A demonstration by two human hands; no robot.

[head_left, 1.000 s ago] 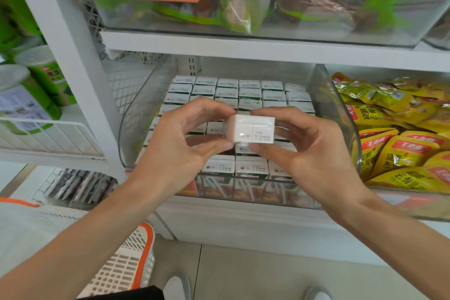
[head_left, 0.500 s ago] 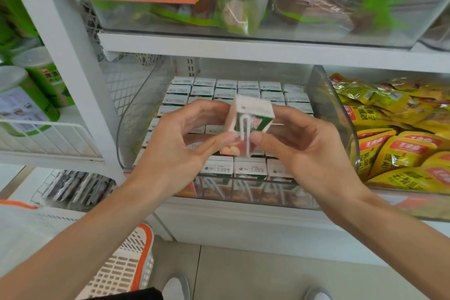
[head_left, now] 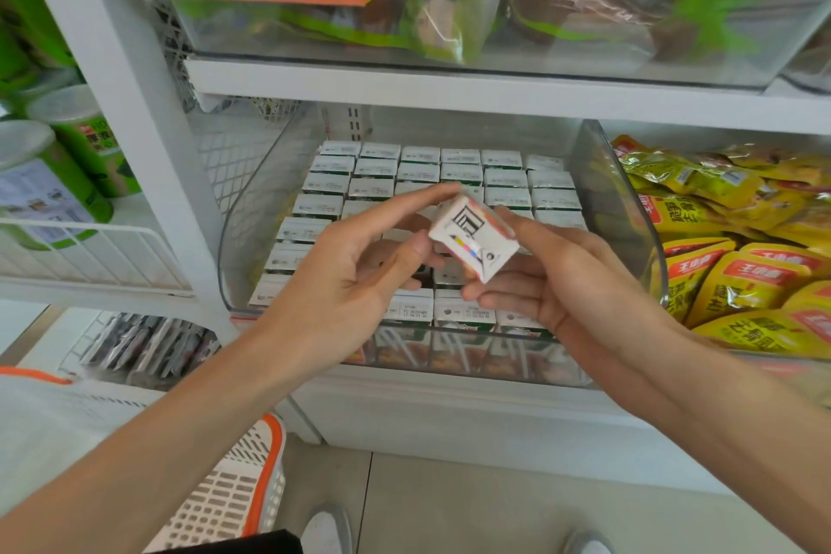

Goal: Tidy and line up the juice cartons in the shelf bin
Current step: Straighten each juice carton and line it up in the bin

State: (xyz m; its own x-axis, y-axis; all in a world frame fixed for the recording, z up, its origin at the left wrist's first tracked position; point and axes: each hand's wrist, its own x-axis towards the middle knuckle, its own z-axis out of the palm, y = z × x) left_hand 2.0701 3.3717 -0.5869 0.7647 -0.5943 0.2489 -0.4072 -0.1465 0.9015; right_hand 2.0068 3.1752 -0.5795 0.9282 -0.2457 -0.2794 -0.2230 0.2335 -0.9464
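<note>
The white shelf unit (head_left: 449, 94) carried a clear plastic bin (head_left: 618, 216) on its middle level, with yellow snack packets (head_left: 742, 279) just beside it on the right. Inside the bin, the juice cartons (head_left: 463, 173) stood upright in 6 columns. The back rows looked square and tight. The middle rows were hidden behind the hands, so any gap there could not be made out.

Both hands hovered above the front half of the bin. The left hand (head_left: 341, 288) pinched the held carton (head_left: 472, 238) between a nearly straight index finger on its far top edge and the thumb on its near left edge, its other fingers loosely curled. The right hand (head_left: 571, 283) cupped the same carton from below and the right, fingers curled under it and thumb on its upper side. The held carton was clear of the rows and tilted, its barcoded end face turned toward the camera.

The step in hand seemed to be turning 1 stray carton into the right orientation. Next, it probably needed rotating until its top faced up like its neighbours. It would then have to be lowered into an open slot and pressed flush with its row without knocking the adjacent cartons askew.
</note>
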